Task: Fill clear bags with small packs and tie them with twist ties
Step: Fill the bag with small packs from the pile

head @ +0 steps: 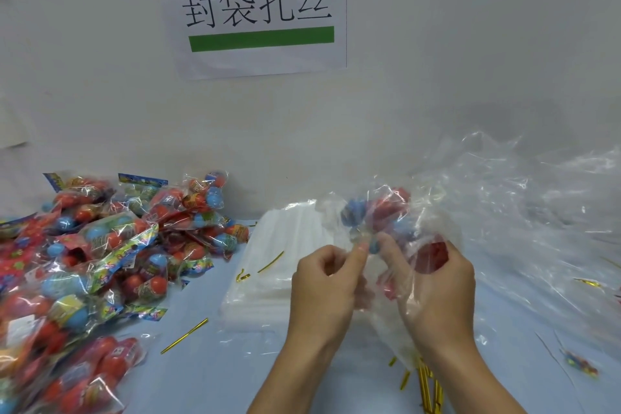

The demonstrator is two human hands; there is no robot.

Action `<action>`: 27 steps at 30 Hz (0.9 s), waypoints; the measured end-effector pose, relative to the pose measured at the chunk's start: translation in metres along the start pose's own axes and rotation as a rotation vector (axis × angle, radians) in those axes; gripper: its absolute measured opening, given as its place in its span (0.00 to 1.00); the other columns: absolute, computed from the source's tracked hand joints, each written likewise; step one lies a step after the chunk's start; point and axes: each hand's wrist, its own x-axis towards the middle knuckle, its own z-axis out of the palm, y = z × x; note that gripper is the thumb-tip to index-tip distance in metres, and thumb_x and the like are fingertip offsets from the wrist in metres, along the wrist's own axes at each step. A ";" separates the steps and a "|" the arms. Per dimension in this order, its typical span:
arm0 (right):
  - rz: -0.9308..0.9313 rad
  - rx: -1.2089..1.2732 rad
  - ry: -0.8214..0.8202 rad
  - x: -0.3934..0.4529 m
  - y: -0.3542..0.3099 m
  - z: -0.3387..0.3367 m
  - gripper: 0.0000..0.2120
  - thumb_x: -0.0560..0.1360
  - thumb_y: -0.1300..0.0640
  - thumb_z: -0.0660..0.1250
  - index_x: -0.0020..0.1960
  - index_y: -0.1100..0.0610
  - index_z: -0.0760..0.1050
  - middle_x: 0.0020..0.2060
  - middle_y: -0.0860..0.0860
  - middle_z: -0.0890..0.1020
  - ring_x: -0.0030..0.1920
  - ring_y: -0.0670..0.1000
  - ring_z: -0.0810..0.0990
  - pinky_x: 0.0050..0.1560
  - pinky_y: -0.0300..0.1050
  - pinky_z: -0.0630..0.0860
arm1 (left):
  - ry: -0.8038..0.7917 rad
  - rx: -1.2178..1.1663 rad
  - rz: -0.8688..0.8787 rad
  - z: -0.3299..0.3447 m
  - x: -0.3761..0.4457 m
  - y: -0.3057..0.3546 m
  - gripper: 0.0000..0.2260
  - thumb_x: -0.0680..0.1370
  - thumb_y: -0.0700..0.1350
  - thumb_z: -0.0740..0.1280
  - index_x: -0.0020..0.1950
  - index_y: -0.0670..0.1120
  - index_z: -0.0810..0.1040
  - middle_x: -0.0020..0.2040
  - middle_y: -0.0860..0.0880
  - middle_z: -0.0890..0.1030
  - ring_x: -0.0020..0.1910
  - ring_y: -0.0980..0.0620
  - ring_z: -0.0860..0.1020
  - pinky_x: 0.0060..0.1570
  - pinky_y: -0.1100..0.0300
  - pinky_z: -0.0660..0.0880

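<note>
Clear bag with packs inside is held up over the stack of flat bags. Left hand pinches its neck, right hand curls round the body. Risk: thin grip on slick film, neck could slip open before a gold tie goes on.

Left side of the pale blue table is blocked by a heap of red-and-blue toy packs in clear wrappers, reaching the wall edge. Centre is occupied by a flat stack of clear empty bags. Right side is covered by crumpled clear plastic sheeting. Open table is left near the front edge, crossed only by loose gold twist ties.
</note>
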 end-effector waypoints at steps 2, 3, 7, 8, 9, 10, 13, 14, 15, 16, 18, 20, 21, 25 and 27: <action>0.045 0.024 0.025 0.001 0.002 0.000 0.18 0.65 0.42 0.76 0.38 0.56 0.76 0.29 0.52 0.80 0.26 0.46 0.76 0.29 0.35 0.72 | 0.031 0.106 0.088 -0.001 0.001 -0.002 0.16 0.78 0.48 0.70 0.33 0.42 0.76 0.25 0.48 0.78 0.26 0.54 0.78 0.32 0.58 0.77; 0.059 0.011 0.037 0.002 0.002 -0.001 0.19 0.65 0.42 0.77 0.38 0.56 0.76 0.29 0.52 0.80 0.26 0.45 0.76 0.29 0.35 0.72 | 0.039 0.136 0.117 -0.002 0.002 -0.003 0.16 0.79 0.46 0.69 0.33 0.41 0.75 0.25 0.48 0.78 0.25 0.54 0.78 0.34 0.55 0.78; 0.029 -0.071 0.098 0.005 0.005 -0.003 0.14 0.70 0.50 0.78 0.35 0.51 0.73 0.26 0.37 0.78 0.27 0.37 0.75 0.29 0.27 0.69 | 0.041 0.181 0.210 -0.002 0.001 -0.002 0.17 0.81 0.44 0.66 0.33 0.40 0.75 0.26 0.44 0.79 0.26 0.51 0.80 0.37 0.49 0.79; 0.020 -0.079 0.105 0.005 0.006 -0.004 0.15 0.70 0.52 0.78 0.35 0.50 0.72 0.25 0.38 0.78 0.26 0.37 0.75 0.28 0.26 0.69 | 0.045 0.189 0.227 -0.002 0.000 -0.002 0.17 0.81 0.44 0.66 0.34 0.40 0.75 0.27 0.43 0.79 0.27 0.50 0.80 0.37 0.51 0.79; 0.015 -0.083 0.108 0.005 0.007 -0.005 0.14 0.71 0.52 0.78 0.35 0.50 0.72 0.25 0.42 0.78 0.26 0.37 0.75 0.28 0.26 0.68 | 0.052 0.195 0.240 -0.001 0.000 -0.002 0.17 0.82 0.45 0.65 0.35 0.40 0.76 0.27 0.43 0.79 0.27 0.50 0.80 0.37 0.52 0.79; 0.015 -0.088 0.101 0.005 0.007 -0.005 0.14 0.71 0.52 0.77 0.36 0.51 0.72 0.25 0.44 0.77 0.26 0.37 0.76 0.28 0.27 0.69 | 0.062 0.194 0.250 -0.001 -0.001 -0.001 0.17 0.82 0.46 0.64 0.35 0.40 0.76 0.27 0.43 0.79 0.28 0.50 0.80 0.37 0.52 0.79; 0.070 -0.114 0.013 0.006 0.011 -0.005 0.13 0.74 0.50 0.74 0.39 0.55 0.74 0.28 0.47 0.78 0.28 0.43 0.78 0.30 0.34 0.73 | 0.103 0.161 0.263 -0.002 -0.002 0.000 0.18 0.82 0.47 0.63 0.35 0.39 0.76 0.29 0.43 0.78 0.31 0.47 0.79 0.39 0.45 0.77; 0.087 -0.113 -0.031 0.006 0.012 -0.005 0.11 0.76 0.52 0.74 0.41 0.55 0.75 0.29 0.46 0.78 0.29 0.45 0.79 0.32 0.39 0.77 | 0.114 0.150 0.263 -0.003 -0.002 0.001 0.18 0.82 0.47 0.63 0.36 0.39 0.76 0.31 0.43 0.78 0.33 0.45 0.79 0.39 0.42 0.77; 0.094 -0.102 -0.075 0.006 0.012 -0.004 0.09 0.76 0.52 0.73 0.42 0.54 0.75 0.30 0.45 0.78 0.30 0.46 0.79 0.33 0.44 0.80 | 0.126 0.141 0.260 -0.003 -0.002 0.001 0.17 0.82 0.47 0.63 0.37 0.40 0.77 0.34 0.44 0.78 0.36 0.44 0.78 0.41 0.40 0.77; 0.097 -0.075 -0.117 0.004 0.011 -0.003 0.08 0.76 0.50 0.71 0.43 0.52 0.75 0.30 0.44 0.79 0.32 0.47 0.80 0.32 0.45 0.80 | 0.140 0.129 0.251 -0.003 -0.001 0.001 0.15 0.82 0.47 0.63 0.38 0.42 0.78 0.37 0.47 0.78 0.40 0.45 0.78 0.43 0.41 0.78; 0.106 -0.028 -0.170 0.001 0.008 -0.001 0.10 0.74 0.44 0.68 0.45 0.50 0.76 0.33 0.45 0.80 0.34 0.47 0.81 0.30 0.40 0.78 | 0.164 0.093 0.223 -0.004 0.000 0.001 0.13 0.81 0.47 0.64 0.40 0.45 0.80 0.42 0.53 0.77 0.47 0.47 0.79 0.50 0.41 0.79; 0.090 -0.072 -0.189 0.001 0.009 0.000 0.11 0.75 0.45 0.68 0.44 0.53 0.76 0.34 0.49 0.81 0.33 0.47 0.81 0.30 0.35 0.76 | 0.177 0.072 0.206 -0.005 0.001 0.000 0.12 0.81 0.48 0.64 0.41 0.45 0.80 0.46 0.52 0.76 0.50 0.46 0.79 0.53 0.41 0.79; 0.079 -0.109 -0.190 0.002 0.009 0.000 0.11 0.76 0.47 0.70 0.42 0.53 0.75 0.34 0.51 0.81 0.33 0.47 0.81 0.30 0.34 0.75 | 0.182 0.072 0.207 -0.005 0.001 0.000 0.12 0.81 0.48 0.64 0.42 0.45 0.80 0.47 0.51 0.76 0.50 0.46 0.78 0.53 0.41 0.79; 0.017 -0.208 -0.142 0.002 0.006 -0.001 0.10 0.76 0.51 0.72 0.39 0.53 0.75 0.31 0.49 0.80 0.32 0.42 0.79 0.32 0.28 0.70 | 0.205 0.131 0.265 -0.004 0.001 -0.002 0.12 0.82 0.46 0.63 0.41 0.45 0.79 0.46 0.54 0.75 0.49 0.50 0.78 0.51 0.44 0.80; -0.005 -0.240 -0.109 0.001 0.005 -0.001 0.08 0.75 0.49 0.71 0.41 0.51 0.76 0.32 0.47 0.80 0.36 0.43 0.78 0.36 0.30 0.71 | 0.208 0.183 0.313 -0.002 0.000 -0.002 0.13 0.82 0.45 0.63 0.38 0.46 0.78 0.45 0.55 0.75 0.47 0.53 0.77 0.48 0.46 0.80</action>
